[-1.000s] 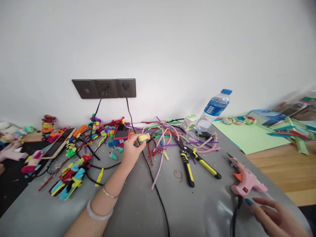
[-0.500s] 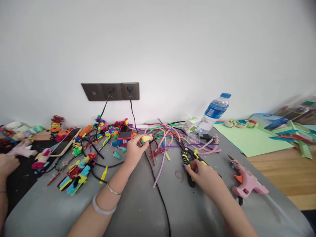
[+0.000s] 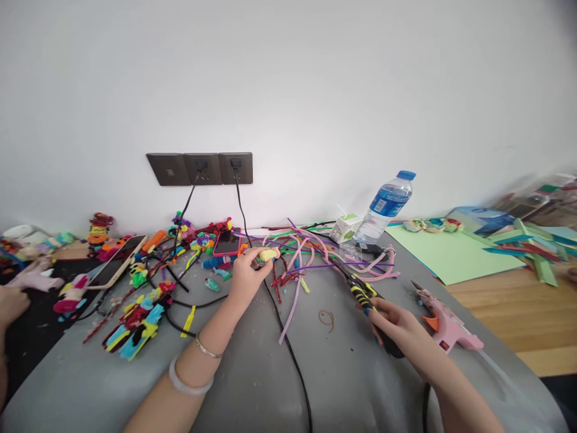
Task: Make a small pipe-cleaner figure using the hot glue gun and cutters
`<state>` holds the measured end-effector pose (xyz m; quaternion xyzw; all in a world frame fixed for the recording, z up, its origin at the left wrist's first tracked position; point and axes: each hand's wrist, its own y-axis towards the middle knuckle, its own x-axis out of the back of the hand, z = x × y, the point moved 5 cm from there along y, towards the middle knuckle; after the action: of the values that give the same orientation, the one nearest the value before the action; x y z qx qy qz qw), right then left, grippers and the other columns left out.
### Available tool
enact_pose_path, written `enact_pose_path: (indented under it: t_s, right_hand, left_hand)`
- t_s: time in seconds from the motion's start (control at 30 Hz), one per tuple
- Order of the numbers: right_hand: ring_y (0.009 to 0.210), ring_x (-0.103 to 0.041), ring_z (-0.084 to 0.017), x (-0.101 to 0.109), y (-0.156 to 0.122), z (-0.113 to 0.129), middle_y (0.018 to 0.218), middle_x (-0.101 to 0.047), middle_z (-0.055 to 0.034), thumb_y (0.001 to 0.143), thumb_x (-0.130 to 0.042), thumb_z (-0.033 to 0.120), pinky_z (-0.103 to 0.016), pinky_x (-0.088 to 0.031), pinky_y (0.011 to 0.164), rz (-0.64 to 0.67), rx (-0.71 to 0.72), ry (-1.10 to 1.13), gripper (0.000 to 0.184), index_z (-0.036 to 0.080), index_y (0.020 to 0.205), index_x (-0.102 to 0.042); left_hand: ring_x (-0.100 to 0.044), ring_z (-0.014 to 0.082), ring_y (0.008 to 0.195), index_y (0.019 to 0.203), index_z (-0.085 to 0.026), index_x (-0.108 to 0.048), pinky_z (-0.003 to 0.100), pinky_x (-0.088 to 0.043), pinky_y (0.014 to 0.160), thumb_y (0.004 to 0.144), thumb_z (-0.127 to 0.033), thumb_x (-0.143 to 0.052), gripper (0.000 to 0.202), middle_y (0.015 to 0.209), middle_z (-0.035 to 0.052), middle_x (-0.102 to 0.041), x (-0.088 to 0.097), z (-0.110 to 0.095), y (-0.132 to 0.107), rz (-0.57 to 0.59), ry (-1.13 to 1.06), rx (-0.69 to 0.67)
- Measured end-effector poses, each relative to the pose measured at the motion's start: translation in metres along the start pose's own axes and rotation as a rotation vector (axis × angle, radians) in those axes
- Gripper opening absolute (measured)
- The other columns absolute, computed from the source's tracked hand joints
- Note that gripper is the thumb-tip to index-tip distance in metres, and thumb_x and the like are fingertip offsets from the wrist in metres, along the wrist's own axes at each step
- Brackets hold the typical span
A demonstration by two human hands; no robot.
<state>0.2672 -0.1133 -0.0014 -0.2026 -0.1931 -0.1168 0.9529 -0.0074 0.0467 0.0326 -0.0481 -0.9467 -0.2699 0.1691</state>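
Observation:
My left hand (image 3: 247, 275) pinches a small yellow fuzzy piece (image 3: 268, 255) just above the grey table cover (image 3: 252, 385), beside a tangle of coloured pipe cleaners (image 3: 306, 252). My right hand (image 3: 399, 328) is closed round the black and yellow handles of the pliers (image 3: 360, 290), whose jaws point away toward the pipe cleaners. A pink glue gun (image 3: 444, 325) lies just right of that hand.
A black cable (image 3: 288, 355) runs from the wall sockets (image 3: 201, 168) down the table. Two phones (image 3: 225, 242) (image 3: 115, 267), colourful craft figures (image 3: 135, 325), a water bottle (image 3: 383, 207), a small carton (image 3: 345, 227) and green paper (image 3: 451, 255) lie around. Another person's hand (image 3: 11, 304) is at the left edge.
My right hand came from the lower right edge to the pliers and took hold of them, pulling them right. My left hand kept the yellow piece almost still.

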Motion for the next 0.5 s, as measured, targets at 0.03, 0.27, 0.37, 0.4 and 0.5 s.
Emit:
enact_pose_path:
  t_s: [0.03, 0.27, 0.37, 0.4, 0.5]
  right_hand:
    - [0.041, -0.038, -0.012, 0.002, -0.003, -0.001, 0.048, -0.051, 0.0051, 0.073, -0.058, 0.057, -0.025, -0.027, 0.043, -0.017, 0.028, 0.03, 0.044, 0.019, 0.095, -0.049]
    - [0.05, -0.047, -0.014, 0.021, -0.023, 0.021, 0.055, -0.05, 0.0036, 0.084, -0.064, 0.054, -0.026, -0.036, 0.047, -0.247, 0.419, 0.289, 0.036, 0.023, 0.1, -0.055]
    - [0.051, -0.039, -0.013, 0.026, -0.024, 0.037, 0.055, -0.04, 0.0044, 0.09, -0.059, 0.051, -0.026, -0.03, 0.046, -0.337, 0.495, 0.343, 0.028, 0.023, 0.087, -0.055]
    - [0.05, -0.035, -0.013, 0.025, -0.023, 0.043, 0.055, -0.037, 0.0044, 0.091, -0.057, 0.052, -0.026, -0.027, 0.046, -0.35, 0.491, 0.318, 0.03, 0.023, 0.082, -0.054]
    - [0.05, -0.03, -0.012, 0.017, -0.014, 0.057, 0.056, -0.033, 0.0043, 0.091, -0.056, 0.055, -0.027, -0.023, 0.045, -0.324, 0.465, 0.237, 0.038, 0.023, 0.072, -0.05]
  left_hand:
    - [-0.06, 0.0142, 0.069, 0.095, -0.021, -0.073, 0.024, -0.044, 0.06, 0.077, -0.014, -0.06, 0.024, 0.091, 0.0031, -0.075, 0.0, 0.0, 0.0, 0.0, -0.002, -0.002]
    - [-0.065, 0.0161, 0.078, 0.096, -0.021, -0.073, 0.025, -0.046, 0.062, 0.078, -0.016, -0.06, 0.023, 0.096, 0.0041, -0.076, -0.001, 0.002, 0.0, 0.013, -0.06, 0.026]
    - [-0.066, 0.0163, 0.079, 0.095, -0.019, -0.073, 0.024, -0.046, 0.063, 0.077, -0.016, -0.06, 0.022, 0.096, 0.0046, -0.076, -0.002, 0.005, 0.0, 0.017, -0.11, 0.073]
    - [-0.066, 0.0163, 0.078, 0.095, -0.019, -0.073, 0.024, -0.046, 0.063, 0.077, -0.016, -0.06, 0.022, 0.096, 0.0048, -0.076, -0.002, 0.005, 0.0, 0.014, -0.124, 0.088]
    - [-0.066, 0.0171, 0.078, 0.095, -0.017, -0.073, 0.025, -0.047, 0.064, 0.077, -0.018, -0.061, 0.021, 0.094, 0.0057, -0.077, -0.002, 0.009, 0.001, 0.007, -0.154, 0.125]
